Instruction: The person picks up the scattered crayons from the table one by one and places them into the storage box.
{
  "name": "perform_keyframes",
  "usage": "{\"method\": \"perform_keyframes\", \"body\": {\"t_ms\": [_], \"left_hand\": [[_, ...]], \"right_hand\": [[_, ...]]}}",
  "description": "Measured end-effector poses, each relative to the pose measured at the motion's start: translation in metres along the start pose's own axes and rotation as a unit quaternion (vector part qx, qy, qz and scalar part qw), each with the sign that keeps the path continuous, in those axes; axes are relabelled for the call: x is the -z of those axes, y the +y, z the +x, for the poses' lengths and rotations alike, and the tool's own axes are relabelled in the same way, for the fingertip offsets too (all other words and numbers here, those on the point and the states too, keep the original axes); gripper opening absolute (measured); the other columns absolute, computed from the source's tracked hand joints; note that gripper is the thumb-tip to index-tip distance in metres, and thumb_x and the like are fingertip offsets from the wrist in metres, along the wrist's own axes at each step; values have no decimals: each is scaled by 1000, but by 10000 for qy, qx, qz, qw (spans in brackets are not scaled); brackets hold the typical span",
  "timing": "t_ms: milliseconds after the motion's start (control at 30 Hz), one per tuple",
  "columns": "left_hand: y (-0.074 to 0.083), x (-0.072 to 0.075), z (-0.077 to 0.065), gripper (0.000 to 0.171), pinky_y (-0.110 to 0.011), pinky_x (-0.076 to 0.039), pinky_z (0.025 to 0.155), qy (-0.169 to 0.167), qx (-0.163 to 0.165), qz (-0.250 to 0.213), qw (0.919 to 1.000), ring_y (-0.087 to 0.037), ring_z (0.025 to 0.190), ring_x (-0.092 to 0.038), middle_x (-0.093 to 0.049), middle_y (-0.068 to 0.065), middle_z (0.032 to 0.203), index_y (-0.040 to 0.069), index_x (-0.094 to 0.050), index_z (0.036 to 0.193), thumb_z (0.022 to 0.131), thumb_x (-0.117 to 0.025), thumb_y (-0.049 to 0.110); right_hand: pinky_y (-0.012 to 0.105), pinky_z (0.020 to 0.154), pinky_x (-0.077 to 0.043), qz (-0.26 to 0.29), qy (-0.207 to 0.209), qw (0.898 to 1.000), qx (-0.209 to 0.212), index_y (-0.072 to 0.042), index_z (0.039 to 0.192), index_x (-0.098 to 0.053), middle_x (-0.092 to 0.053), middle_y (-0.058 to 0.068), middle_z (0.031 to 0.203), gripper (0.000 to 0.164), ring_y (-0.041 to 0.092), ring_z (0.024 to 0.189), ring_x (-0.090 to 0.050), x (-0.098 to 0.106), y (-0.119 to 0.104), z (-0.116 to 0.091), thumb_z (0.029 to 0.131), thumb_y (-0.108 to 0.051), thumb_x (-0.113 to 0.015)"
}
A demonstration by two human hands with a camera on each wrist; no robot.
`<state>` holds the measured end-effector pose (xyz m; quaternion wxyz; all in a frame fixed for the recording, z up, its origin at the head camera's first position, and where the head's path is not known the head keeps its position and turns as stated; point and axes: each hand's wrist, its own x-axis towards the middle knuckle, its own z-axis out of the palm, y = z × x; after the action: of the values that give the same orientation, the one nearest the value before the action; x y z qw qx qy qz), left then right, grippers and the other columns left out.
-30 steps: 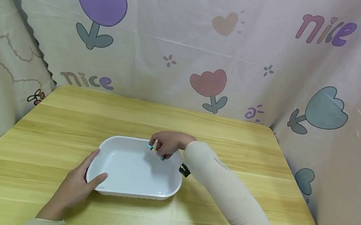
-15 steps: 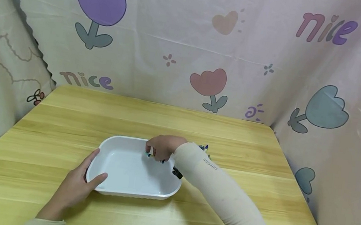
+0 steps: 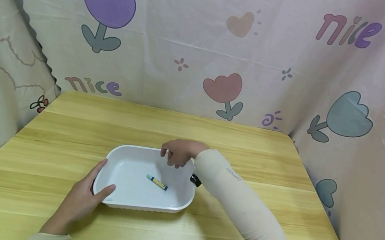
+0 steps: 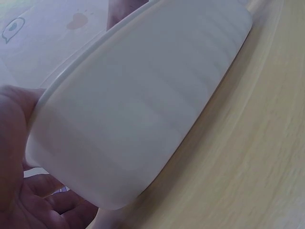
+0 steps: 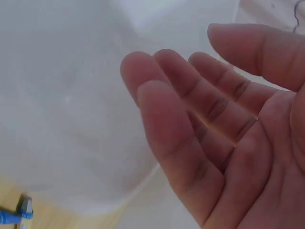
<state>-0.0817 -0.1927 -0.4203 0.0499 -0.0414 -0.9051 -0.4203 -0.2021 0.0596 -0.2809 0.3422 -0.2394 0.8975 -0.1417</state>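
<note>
A light-blue-tipped crayon with a yellow and dark blue wrapper lies on the floor of a white rectangular tray. My left hand grips the tray's left end, its thumb over the near rim and its fingers around the outer wall; the left wrist view shows this hand against the tray wall. Above the tray's far right part hovers my right hand, apart from the crayon. In the right wrist view, the right hand holds nothing, its fingers loosely bent and thumb apart.
A blue item and a dark-ended one lie on the table beyond the tray, cut off at the right wrist view's corner. The wooden table meets a patterned curtain at the back and sides.
My right hand lowered the crayon into the tray, let it go and lifted back up to the right. The crayon now lies on the tray floor. My left hand stayed on the tray.
</note>
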Motion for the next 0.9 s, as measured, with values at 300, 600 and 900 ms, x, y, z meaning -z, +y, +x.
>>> {"method": "perform_keyframes", "body": {"t_ms": [300, 600, 900], "left_hand": [[1, 1, 1, 79, -60, -43, 90, 17, 12, -40, 10000, -47, 115, -52, -42, -36, 138, 10, -21, 155, 93, -64, 33], [0, 3, 2, 79, -60, -43, 89, 53, -22, -20, 10000, -47, 114, -52, -43, -36, 137, 9, -22, 155, 93, -64, 32], [-1, 3, 1, 80, -60, -44, 89, 21, -33, -43, 10000, -47, 116, -51, -42, -37, 138, 9, -20, 155, 93, -64, 31]], "right_hand": [[30, 71, -55, 571, 168, 9968, 534, -11, 126, -57, -59, 5, 102, 30, 17, 84, -66, 7, 62, 39, 97, -14, -60], [33, 72, -55, 862, 653, 9928, 511, -3, 128, -54, -62, 8, 101, 34, 22, 85, -66, 21, 93, 27, 98, -16, -58], [44, 77, -53, 926, 763, 9925, 220, 1, 127, -53, -63, 19, 101, 32, 32, 84, -63, 19, 130, 28, 98, -11, -56]]}}
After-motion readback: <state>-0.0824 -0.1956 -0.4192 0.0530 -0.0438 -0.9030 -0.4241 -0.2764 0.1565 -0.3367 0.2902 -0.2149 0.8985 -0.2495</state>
